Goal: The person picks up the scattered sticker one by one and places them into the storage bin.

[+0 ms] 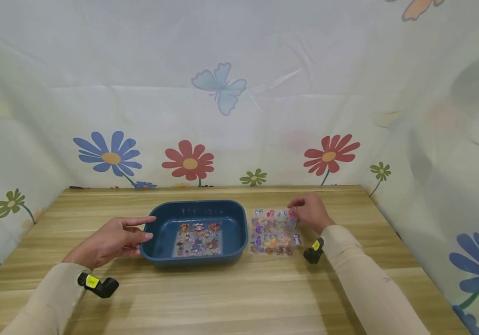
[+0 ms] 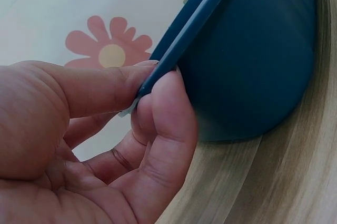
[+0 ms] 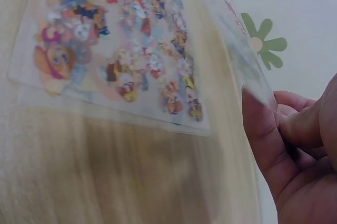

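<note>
Clear sticker sheet (image 1: 282, 214), pinched in the fingers of our right hand (image 1: 312, 214) just beside the blue tray (image 1: 193, 262) on the desk (image 1: 206, 302), is likely at the pick-up step; with our left hand (image 1: 116, 239) gripping the tray's rim (image 2: 192, 30), we should next lay it flat inside.

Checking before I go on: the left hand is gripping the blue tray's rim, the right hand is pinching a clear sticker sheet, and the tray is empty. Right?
Not quite: the blue tray isn't empty. The head view shows a patterned sheet lying inside it. The left hand does grip its rim, and the right hand does pinch a clear sticker sheet.
</note>
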Available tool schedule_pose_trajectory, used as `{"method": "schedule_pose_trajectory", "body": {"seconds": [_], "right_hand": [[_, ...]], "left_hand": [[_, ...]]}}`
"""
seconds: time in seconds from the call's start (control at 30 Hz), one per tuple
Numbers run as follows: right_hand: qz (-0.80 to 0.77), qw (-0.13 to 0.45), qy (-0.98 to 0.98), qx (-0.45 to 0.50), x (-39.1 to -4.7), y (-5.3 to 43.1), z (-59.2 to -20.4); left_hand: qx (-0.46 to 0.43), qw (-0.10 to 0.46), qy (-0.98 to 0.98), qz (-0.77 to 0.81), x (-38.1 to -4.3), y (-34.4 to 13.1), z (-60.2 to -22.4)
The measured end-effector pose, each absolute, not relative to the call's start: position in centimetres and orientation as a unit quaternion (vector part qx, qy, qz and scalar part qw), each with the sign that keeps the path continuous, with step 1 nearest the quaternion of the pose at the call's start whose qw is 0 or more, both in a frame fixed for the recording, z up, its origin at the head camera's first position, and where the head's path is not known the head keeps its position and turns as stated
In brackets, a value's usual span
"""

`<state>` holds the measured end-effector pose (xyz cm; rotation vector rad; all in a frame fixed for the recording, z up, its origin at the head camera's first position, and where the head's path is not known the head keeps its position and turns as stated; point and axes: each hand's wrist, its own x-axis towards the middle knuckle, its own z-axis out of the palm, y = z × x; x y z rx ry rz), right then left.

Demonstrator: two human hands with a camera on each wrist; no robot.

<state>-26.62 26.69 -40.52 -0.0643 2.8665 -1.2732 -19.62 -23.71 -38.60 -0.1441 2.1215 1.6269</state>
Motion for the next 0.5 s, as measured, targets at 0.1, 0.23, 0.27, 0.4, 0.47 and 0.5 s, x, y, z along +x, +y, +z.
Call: {"method": "schedule_pose_trajectory", "body": {"seconds": [0.1, 0.23, 0.27, 0.4, 0.47, 0.5], "right_hand": [[-0.409, 0.003, 0.912, -0.023, -26.7, 26.7, -40.2], [-0.412, 0.002, 0.911, -0.026, -26.8, 26.8, -39.7], [-0.414, 0.001, 0.910, -0.027, -26.8, 26.8, -39.6], [-0.428, 0.009, 0.903, -0.030, -26.8, 26.8, -39.2], [-0.434, 0.016, 0.900, -0.025, -26.7, 26.9, -39.1], [-0.437, 0.020, 0.899, -0.024, -26.7, 26.9, -39.0]], "left_hand": [[-0.051, 0.231, 0.770, 0.592, -19.6, -23.7, -38.6], [-0.050, 0.232, 0.770, 0.593, -19.6, -23.7, -38.6], [-0.050, 0.232, 0.769, 0.593, -19.6, -23.7, -38.6], [-0.052, 0.233, 0.768, 0.594, -19.5, -23.7, -38.5], [-0.052, 0.234, 0.767, 0.595, -19.5, -23.7, -38.5], [-0.052, 0.235, 0.767, 0.595, -19.4, -23.7, -38.5]]}}
